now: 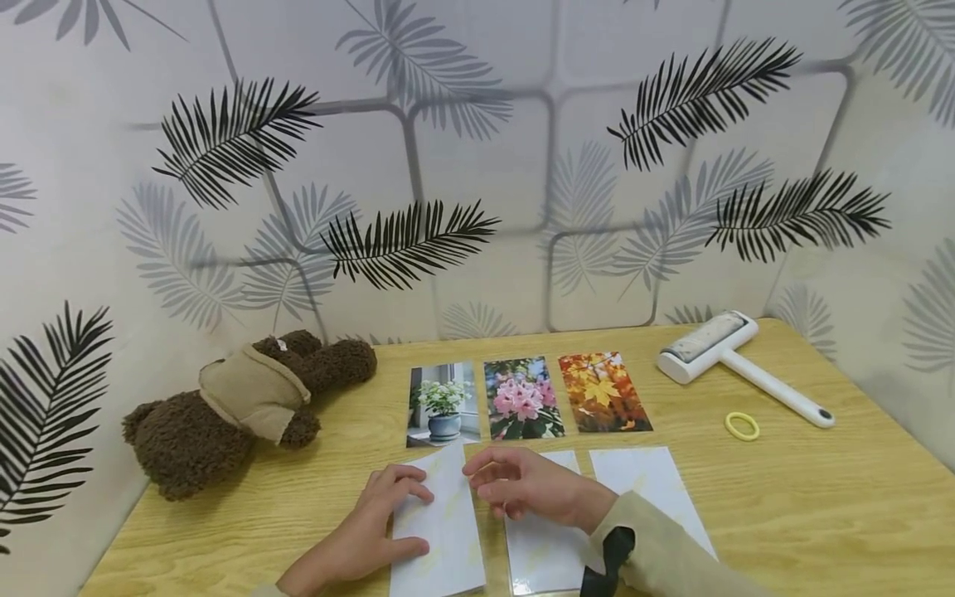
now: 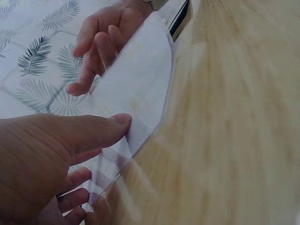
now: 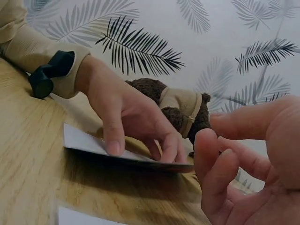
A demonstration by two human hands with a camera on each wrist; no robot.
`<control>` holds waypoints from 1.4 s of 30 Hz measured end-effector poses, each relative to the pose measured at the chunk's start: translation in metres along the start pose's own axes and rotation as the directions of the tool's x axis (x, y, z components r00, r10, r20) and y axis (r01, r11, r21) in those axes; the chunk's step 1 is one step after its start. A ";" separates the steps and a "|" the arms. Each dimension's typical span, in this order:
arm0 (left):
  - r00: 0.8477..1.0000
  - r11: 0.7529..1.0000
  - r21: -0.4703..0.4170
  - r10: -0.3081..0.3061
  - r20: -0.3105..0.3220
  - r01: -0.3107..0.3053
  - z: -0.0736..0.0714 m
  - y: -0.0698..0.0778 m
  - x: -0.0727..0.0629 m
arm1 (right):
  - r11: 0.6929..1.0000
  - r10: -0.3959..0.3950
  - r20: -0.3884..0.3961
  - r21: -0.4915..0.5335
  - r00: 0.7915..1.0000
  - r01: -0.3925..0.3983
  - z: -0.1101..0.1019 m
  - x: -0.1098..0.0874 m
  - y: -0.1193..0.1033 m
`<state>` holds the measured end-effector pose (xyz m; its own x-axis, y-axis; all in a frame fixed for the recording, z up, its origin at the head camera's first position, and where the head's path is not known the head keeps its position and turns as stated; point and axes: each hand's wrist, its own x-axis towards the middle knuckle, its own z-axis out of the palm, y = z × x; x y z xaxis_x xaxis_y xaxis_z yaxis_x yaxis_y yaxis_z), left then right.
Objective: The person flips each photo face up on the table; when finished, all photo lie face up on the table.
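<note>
My left hand (image 1: 376,526) holds a white card (image 1: 448,531) with faint yellow marks, which is raised off the table and slightly bent. In the left wrist view, the thumb (image 2: 101,132) lies on the card's white face. A dark underside (image 3: 117,161) shows in the right wrist view. My right hand (image 1: 530,487), fingers loosely bent and holding nothing, hovers beside the card's upper right edge. Below it lies a second white card (image 1: 548,555), partly hidden by the hand and sleeve. A third white card (image 1: 649,481) lies further right.
Behind the white cards lie three picture cards: a potted plant (image 1: 443,406), pink flowers (image 1: 525,398) and autumn leaves (image 1: 604,394). A brown teddy bear (image 1: 194,439) lies at left. At right are a white roller tool (image 1: 776,383) and a yellow ring (image 1: 742,437). A patterned wall stands behind.
</note>
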<state>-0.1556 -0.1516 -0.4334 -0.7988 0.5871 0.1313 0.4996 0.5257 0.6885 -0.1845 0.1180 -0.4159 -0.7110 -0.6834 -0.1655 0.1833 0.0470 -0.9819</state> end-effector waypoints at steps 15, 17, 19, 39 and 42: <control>0.997 0.995 -0.068 -0.076 -0.016 0.075 -0.001 0.002 0.000 | 0.956 -0.111 -0.067 -0.278 0.992 0.088 0.028 0.002 0.008; 0.990 0.988 -0.083 -0.137 -0.038 0.133 -0.002 0.002 0.001 | 0.958 -0.115 -0.082 -0.274 0.990 0.089 0.028 0.002 0.007; 0.974 0.974 -0.103 -0.211 -0.082 0.203 -0.001 0.002 0.001 | 0.959 -0.127 -0.097 -0.266 0.987 0.097 0.027 0.002 0.005; 0.941 0.654 -0.743 -0.324 -0.102 0.144 -0.012 0.015 0.007 | 0.986 -0.060 -0.126 -0.160 0.990 0.039 0.027 -0.001 0.001; 0.924 0.642 -0.741 -0.373 -0.079 0.196 -0.014 0.022 0.006 | 0.979 -0.031 -0.120 -0.204 0.992 0.006 0.027 0.001 0.001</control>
<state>-0.1541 -0.1450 -0.4079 -0.9513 0.2980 -0.0792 -0.0841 -0.0037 0.9965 -0.1662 0.0975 -0.4143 -0.7925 -0.5925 -0.1445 0.0364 0.1906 -0.9810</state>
